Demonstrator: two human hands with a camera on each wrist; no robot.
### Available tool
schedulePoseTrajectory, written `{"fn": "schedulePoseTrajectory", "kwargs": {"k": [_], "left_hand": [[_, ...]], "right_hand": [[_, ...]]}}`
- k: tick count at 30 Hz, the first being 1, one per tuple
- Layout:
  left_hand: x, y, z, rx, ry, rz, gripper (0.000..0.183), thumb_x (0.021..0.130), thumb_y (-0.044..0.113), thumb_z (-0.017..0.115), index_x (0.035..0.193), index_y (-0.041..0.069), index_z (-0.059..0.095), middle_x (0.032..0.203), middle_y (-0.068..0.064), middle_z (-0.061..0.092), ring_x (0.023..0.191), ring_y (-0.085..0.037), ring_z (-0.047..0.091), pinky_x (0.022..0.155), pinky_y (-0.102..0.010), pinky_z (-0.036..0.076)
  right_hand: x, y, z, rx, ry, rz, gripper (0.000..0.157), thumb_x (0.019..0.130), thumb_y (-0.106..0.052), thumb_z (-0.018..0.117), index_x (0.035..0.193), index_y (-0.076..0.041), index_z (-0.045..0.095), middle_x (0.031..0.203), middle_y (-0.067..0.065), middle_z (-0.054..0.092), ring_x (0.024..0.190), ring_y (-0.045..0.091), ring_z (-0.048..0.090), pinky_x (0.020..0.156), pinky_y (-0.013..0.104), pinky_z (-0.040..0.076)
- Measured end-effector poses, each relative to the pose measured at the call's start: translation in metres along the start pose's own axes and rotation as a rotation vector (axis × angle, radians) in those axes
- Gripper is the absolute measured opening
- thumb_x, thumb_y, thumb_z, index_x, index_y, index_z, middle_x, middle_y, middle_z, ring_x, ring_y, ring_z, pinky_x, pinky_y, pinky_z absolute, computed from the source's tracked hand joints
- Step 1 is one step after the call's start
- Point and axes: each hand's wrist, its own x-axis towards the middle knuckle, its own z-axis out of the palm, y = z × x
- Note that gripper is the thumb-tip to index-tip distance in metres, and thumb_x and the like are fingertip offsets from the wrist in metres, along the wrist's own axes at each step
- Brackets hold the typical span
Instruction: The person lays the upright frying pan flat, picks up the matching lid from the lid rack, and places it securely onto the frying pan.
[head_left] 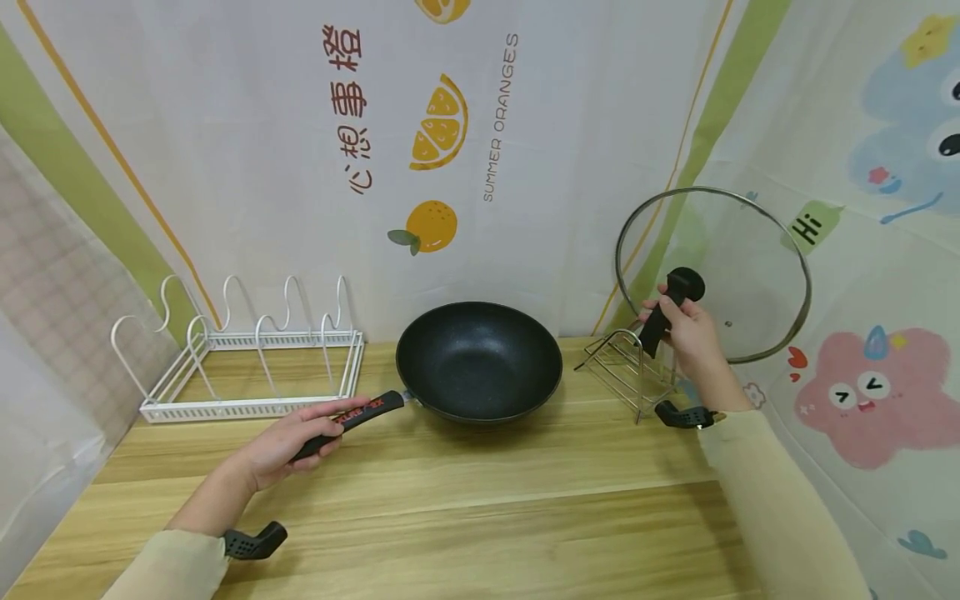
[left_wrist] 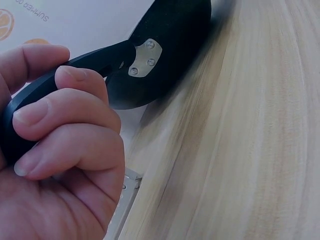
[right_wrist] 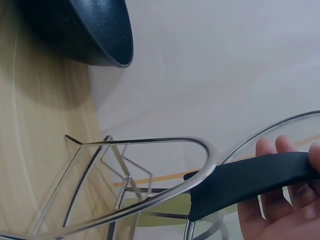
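My left hand (head_left: pixel 292 442) grips the black handle (head_left: pixel 388 404) of a dark wok (head_left: pixel 480 367), fingers curled around it as the left wrist view shows. The wok is close over the wooden table, its inside facing up and toward me. On the right, my right hand (head_left: pixel 692 335) holds the black knob-ended handle (head_left: pixel 684 287) of a round glass lid (head_left: pixel 750 267) with a metal rim. The lid stands nearly upright behind that hand. Just left of it is a wire lid rack (head_left: pixel 640 367); in the right wrist view the lid handle (right_wrist: pixel 250 181) overlaps the rack's loop.
A white rack (head_left: pixel 247 409) with several curved dividers stands at the back left of the table (head_left: pixel 450 517). A printed cloth (head_left: pixel 555 167) with oranges hangs behind, and another cloth with cartoon figures (head_left: pixel 877 392) covers the right side.
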Motion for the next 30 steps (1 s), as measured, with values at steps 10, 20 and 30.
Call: {"fn": "schedulePoseTrajectory", "kwargs": {"k": [10,20,30], "left_hand": [[-0.001,0.001,0.000,-0.006,-0.007,0.001,0.054,0.105,0.013,0.049,0.158,0.012,0.037,0.078,0.002,0.052,0.059,-0.005,0.044,0.045,-0.014,0.033],[-0.001,-0.003,-0.002,-0.009,-0.007,0.009,0.053,0.105,0.013,0.049,0.157,0.014,0.039,0.077,0.003,0.053,0.058,-0.005,0.044,0.044,-0.016,0.031],[0.000,-0.003,0.000,-0.011,0.004,0.012,0.052,0.104,0.013,0.051,0.156,0.013,0.041,0.076,0.004,0.052,0.056,-0.004,0.043,0.044,-0.015,0.032]], "right_hand": [[-0.007,-0.019,0.000,0.015,-0.034,-0.045,0.056,0.106,-0.026,0.052,0.156,-0.005,0.037,0.102,-0.004,0.074,0.092,0.010,0.075,0.084,0.019,0.058],[-0.015,-0.035,0.012,-0.011,-0.061,-0.114,0.060,0.104,-0.028,0.058,0.154,-0.001,0.039,0.103,-0.001,0.072,0.090,0.011,0.075,0.088,0.018,0.057],[-0.029,-0.049,0.031,-0.049,-0.073,-0.123,0.054,0.102,-0.030,0.061,0.148,-0.003,0.050,0.096,0.002,0.070,0.083,0.013,0.073,0.082,0.022,0.060]]}}
